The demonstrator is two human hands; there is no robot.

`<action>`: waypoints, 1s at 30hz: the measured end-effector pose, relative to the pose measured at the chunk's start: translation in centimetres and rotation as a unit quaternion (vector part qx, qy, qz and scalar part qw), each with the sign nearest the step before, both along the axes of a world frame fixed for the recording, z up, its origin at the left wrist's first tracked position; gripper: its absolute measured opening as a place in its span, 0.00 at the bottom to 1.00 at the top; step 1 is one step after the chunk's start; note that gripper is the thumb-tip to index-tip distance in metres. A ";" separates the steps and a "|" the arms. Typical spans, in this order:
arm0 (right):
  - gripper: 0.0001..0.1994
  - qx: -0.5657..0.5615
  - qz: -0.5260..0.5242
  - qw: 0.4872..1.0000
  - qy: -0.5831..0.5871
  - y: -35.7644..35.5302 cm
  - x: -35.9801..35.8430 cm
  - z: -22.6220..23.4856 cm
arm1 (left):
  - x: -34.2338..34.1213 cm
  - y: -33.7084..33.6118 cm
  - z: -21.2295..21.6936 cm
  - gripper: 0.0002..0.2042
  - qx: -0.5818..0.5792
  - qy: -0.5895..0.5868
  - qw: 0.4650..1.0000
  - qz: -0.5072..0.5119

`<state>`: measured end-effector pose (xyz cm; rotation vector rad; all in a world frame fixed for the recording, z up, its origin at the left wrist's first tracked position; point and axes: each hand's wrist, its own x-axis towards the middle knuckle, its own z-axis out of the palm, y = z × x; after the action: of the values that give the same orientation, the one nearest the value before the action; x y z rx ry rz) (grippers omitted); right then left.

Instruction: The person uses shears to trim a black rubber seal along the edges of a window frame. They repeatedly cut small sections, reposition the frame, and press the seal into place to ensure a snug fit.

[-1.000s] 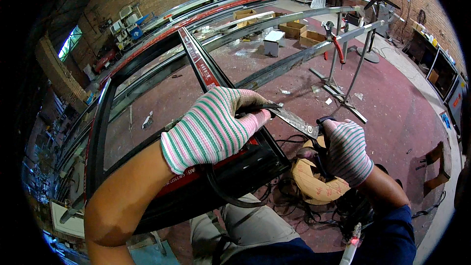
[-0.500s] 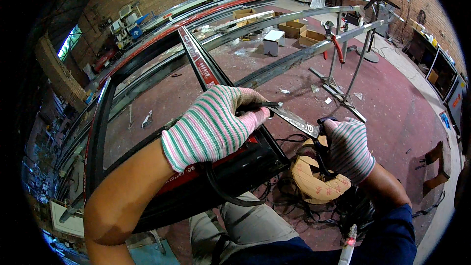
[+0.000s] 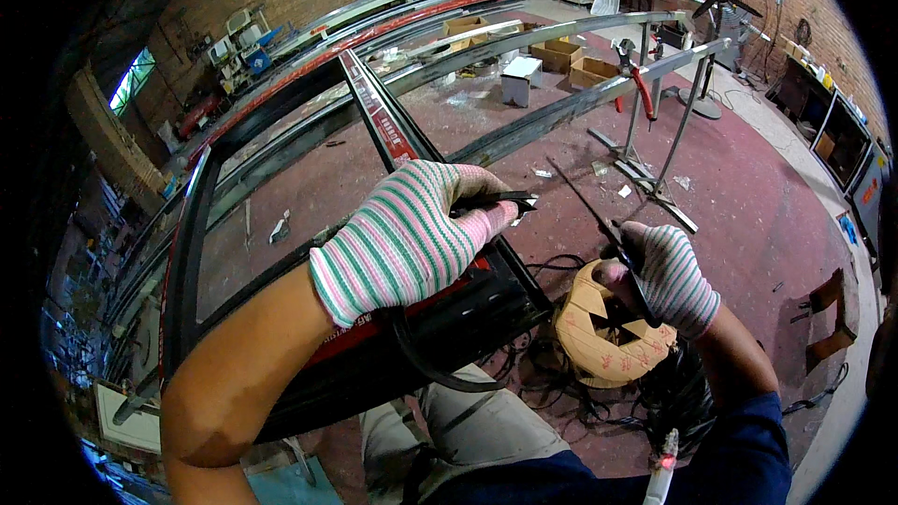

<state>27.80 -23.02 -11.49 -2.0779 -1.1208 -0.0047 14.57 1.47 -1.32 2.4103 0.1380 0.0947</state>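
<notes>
My left hand (image 3: pixel 412 238), in a green, pink and white striped glove, is closed on the end of a short black strip (image 3: pixel 500 202) at the near corner of a large black and red metal frame (image 3: pixel 374 112). To its right, my right hand (image 3: pixel 669 276), in a matching glove, grips a thin dark rod (image 3: pixel 585 201) that points up and to the left, apart from the left hand. Under the right hand sits a round cardboard spool (image 3: pixel 599 341) with tangled black cord around it.
Long metal bars (image 3: pixel 561 112) rest on a stand (image 3: pixel 655 168) across the red floor. Cardboard boxes (image 3: pixel 557 54) and a white block (image 3: pixel 519 79) lie beyond. A fan (image 3: pixel 716 0) stands at the back right. A black cable (image 3: pixel 421 369) loops below the frame corner.
The thin rod that ran between both hands now stands free of the left hand, tilted up from the right hand. The left hand has stayed at the frame corner.
</notes>
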 end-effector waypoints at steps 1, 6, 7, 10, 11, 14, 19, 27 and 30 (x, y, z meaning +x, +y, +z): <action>0.27 -0.007 0.006 1.000 0.018 0.1 -0.2 0.1 | -0.2 0.0 0.1 0.16 -0.002 0.004 1.000 0.003; 0.26 -0.021 0.036 0.995 -0.092 0.4 0.0 0.3 | -0.3 0.0 0.1 0.15 -0.009 0.002 1.000 0.009; 0.26 -0.022 0.034 0.994 -0.105 0.5 0.1 0.4 | -0.2 0.1 -0.1 0.15 -0.003 -0.003 1.000 0.008; 0.27 -0.025 0.023 0.998 -0.052 0.6 0.1 0.4 | -0.3 0.0 0.2 0.13 -0.011 0.012 1.000 0.014; 0.27 -0.026 0.019 0.999 -0.018 0.6 0.1 0.3 | -0.4 -0.1 0.3 0.13 -0.019 0.022 0.999 0.017; 0.30 -0.007 0.016 1.000 0.009 0.3 0.4 -1.7 | -1.2 0.3 0.3 0.11 -0.050 0.002 0.999 -0.014; 0.38 0.035 0.028 0.995 0.094 -0.7 -0.3 -3.6 | -1.7 2.0 0.2 0.09 -0.094 -0.039 0.989 -0.110; 0.23 0.113 0.034 0.958 0.263 -1.5 -3.3 -7.3 | -2.5 0.2 1.3 0.13 -0.061 -0.047 0.995 0.057; 0.37 0.078 0.066 0.967 0.234 -1.9 -4.8 -7.2 | -3.9 -0.9 1.2 0.17 -0.069 -0.110 0.989 0.076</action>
<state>22.99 -24.91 -18.73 -1.7366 -0.9277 0.4294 10.72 0.60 -0.13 2.2306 0.2181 0.4073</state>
